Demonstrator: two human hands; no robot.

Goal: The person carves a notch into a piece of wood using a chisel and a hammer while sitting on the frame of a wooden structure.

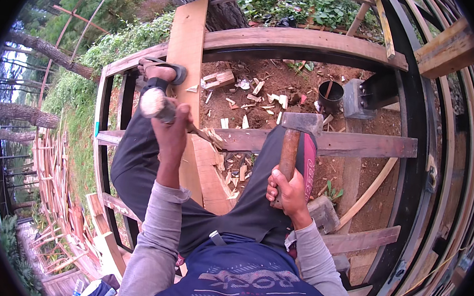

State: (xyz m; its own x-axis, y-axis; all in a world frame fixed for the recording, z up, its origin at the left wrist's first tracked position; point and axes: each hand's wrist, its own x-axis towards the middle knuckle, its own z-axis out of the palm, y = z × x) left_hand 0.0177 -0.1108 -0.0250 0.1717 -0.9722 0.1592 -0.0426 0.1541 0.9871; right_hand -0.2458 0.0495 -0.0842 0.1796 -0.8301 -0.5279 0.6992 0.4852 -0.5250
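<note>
My left hand (175, 124) grips a chisel (160, 105) by its upper part, with its pale, battered round top facing up. The lower end reaches toward splintered chips (213, 138) at the edge of a wooden plank (186, 45) between my legs. My right hand (286, 187) is wrapped round the wooden handle of a hammer (302, 123), whose metal head is raised over my right thigh. My left sandalled foot (165, 71) rests on the plank.
Beams on a dark frame (347, 145) surround me. Below lie reddish soil, wood scraps (257, 94), a dark bucket (330, 92) and concrete blocks (361, 99). A tree trunk (208, 6) rises ahead; stacked wood strips (53, 184) lie to the left.
</note>
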